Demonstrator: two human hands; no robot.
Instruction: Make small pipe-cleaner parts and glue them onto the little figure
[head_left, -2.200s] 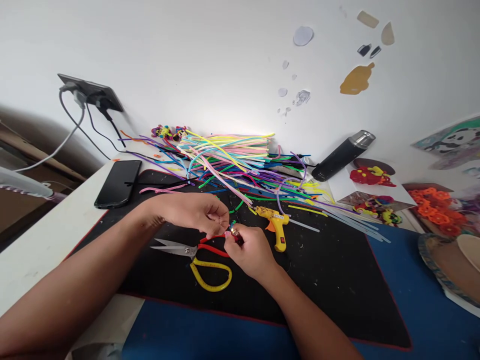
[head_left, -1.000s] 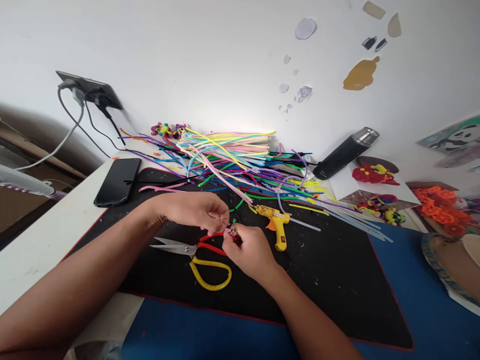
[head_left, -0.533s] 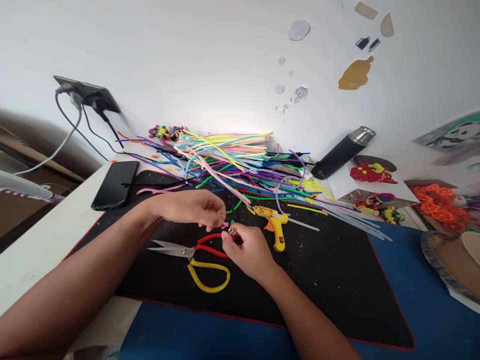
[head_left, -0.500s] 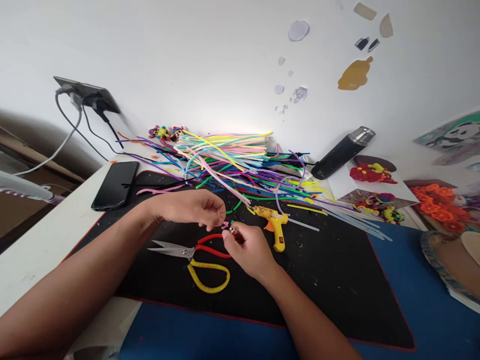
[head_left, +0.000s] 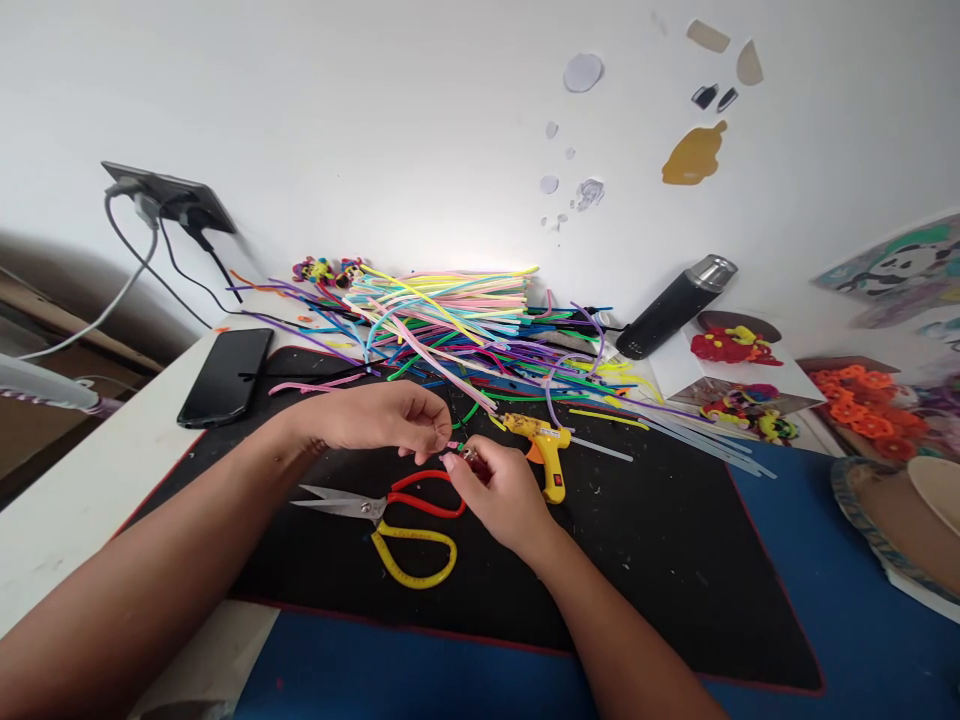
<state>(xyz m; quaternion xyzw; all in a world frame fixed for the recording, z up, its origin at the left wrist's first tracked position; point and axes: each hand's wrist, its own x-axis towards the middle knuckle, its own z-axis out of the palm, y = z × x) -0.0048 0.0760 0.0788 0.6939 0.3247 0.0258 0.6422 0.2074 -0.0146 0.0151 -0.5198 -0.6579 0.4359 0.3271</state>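
Over the black mat, my left hand (head_left: 390,420) is closed in a pinch. A small pink-and-green piece (head_left: 454,447), apparently pipe cleaner, shows at its fingertips. My right hand (head_left: 504,492) faces it, thumb and fingers closed around a small, mostly hidden thing with a reddish, shiny bit. Just below the hands lie scissors (head_left: 367,508) with one red and one yellow handle, blades parted and pointing left. A yellow glue gun (head_left: 551,460) rests to the right of my right hand, a clear glue stick in its back.
Along the wall lies a heap of coloured pipe cleaners (head_left: 442,310). A phone (head_left: 225,377) is at the left, below a socket plate with plugged-in cables (head_left: 169,195). A black flask (head_left: 679,305), loose glue sticks (head_left: 712,440) and a basket (head_left: 862,510) stand or lie to the right.
My fingertips have come closer together, and the small pink piece now sits between them. The whole view has shifted slightly; the scissors and glue gun stay in place.
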